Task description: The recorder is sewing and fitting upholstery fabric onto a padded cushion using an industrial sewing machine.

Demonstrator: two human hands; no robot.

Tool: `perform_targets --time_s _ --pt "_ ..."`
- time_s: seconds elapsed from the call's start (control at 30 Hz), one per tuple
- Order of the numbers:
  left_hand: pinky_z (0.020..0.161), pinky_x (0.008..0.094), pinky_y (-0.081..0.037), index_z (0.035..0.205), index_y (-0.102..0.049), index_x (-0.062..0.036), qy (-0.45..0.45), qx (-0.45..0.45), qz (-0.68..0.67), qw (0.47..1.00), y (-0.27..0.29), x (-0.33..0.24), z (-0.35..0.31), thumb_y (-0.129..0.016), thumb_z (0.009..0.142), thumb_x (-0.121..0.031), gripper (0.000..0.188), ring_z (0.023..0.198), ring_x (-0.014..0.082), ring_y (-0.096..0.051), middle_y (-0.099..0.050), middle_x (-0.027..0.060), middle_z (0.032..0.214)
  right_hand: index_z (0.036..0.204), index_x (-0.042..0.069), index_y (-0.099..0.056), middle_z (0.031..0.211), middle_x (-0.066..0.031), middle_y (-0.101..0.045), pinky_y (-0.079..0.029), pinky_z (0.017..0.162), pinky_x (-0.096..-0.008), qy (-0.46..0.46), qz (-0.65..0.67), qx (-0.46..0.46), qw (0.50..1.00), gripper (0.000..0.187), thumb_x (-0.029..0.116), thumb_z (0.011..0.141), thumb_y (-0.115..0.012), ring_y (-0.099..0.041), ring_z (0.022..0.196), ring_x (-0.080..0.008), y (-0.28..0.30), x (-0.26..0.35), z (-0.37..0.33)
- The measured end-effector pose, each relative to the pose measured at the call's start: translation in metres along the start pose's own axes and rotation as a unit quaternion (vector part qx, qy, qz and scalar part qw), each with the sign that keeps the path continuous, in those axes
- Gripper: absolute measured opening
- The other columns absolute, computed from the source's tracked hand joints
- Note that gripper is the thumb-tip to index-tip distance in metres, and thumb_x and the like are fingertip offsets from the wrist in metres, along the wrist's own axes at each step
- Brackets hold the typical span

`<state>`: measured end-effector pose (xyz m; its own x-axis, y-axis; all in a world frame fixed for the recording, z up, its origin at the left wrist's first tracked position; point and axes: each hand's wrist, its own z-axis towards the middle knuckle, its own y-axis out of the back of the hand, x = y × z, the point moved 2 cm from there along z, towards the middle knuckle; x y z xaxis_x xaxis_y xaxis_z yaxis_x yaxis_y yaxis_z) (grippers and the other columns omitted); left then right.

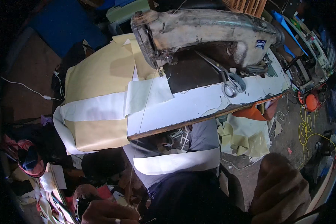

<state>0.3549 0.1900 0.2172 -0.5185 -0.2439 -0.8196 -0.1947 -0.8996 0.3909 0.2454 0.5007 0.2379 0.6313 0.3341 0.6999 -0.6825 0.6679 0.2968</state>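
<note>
My left hand (108, 213), a ring on one finger, is low at the lower left with its fingers closed around the end of a thin thread (140, 127). That thread runs up to the needle area of a worn grey sewing machine (212, 30). My right hand (280, 192) is curled into a fist at the lower right, over the floor, and nothing shows in it. Cream fabric (97, 74) with white strips (93, 108) lies under the machine head and hangs off the white table (198, 100). Another white strip (175, 162) lies across my lap.
Scissors (231, 84) lie on the table to the right of the needle. An orange cloth (254, 112) hangs under the table's right edge. Cream offcuts (242, 142), a yellow cable (306, 127) and an orange round object (311, 101) are on the floor. Clutter lies at the lower left.
</note>
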Motion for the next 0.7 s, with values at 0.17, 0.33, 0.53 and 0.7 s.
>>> perform_targets --time_s 0.17,0.33,0.53,0.7 --pt "0.067 0.0321 -0.054 0.108 -0.071 -0.0067 0.012 -0.011 0.056 0.998 0.021 0.018 0.008 -0.074 0.091 -0.021 0.022 0.080 0.0205 -0.067 -0.070 0.0080 0.098 0.094 0.005 -0.076 0.078 -0.0021 -0.067 -0.046 0.051 -0.0347 0.039 0.003 0.036 0.999 0.033 0.023 0.068 -0.072 -0.062 0.063 -0.0195 -0.002 -0.002 0.006" --pt "0.069 0.0328 -0.054 0.106 -0.072 -0.0064 0.010 -0.013 0.091 0.996 0.032 0.054 0.042 -0.073 0.091 -0.019 0.020 0.081 0.0194 -0.066 -0.070 0.0094 0.097 0.103 0.007 -0.076 0.088 -0.0057 -0.069 -0.048 0.052 -0.0395 -0.047 0.046 0.110 0.992 0.037 0.017 0.068 -0.078 -0.063 0.067 -0.0227 0.005 0.007 0.006" --pt "0.072 0.0336 -0.054 0.104 -0.072 -0.0061 0.010 -0.041 0.156 0.987 0.055 0.109 0.084 -0.071 0.091 -0.017 0.017 0.083 0.0181 -0.064 -0.069 0.0111 0.096 0.115 0.006 -0.067 0.104 -0.0113 -0.065 -0.057 0.070 -0.0360 -0.119 -0.248 0.036 0.961 0.025 0.007 0.091 -0.064 -0.067 0.087 -0.0222 -0.005 -0.065 -0.038" --pt "0.083 0.0311 -0.051 0.101 -0.074 0.0014 0.041 -0.040 0.146 0.988 0.079 0.234 0.156 -0.072 0.092 -0.011 0.016 0.092 0.0202 -0.062 -0.067 0.0117 0.101 0.109 0.002 -0.070 0.115 -0.0115 -0.070 -0.054 0.090 -0.0408 -0.260 -0.568 0.000 0.781 0.027 -0.006 0.084 -0.065 -0.067 0.102 -0.0304 0.014 -0.119 -0.055"
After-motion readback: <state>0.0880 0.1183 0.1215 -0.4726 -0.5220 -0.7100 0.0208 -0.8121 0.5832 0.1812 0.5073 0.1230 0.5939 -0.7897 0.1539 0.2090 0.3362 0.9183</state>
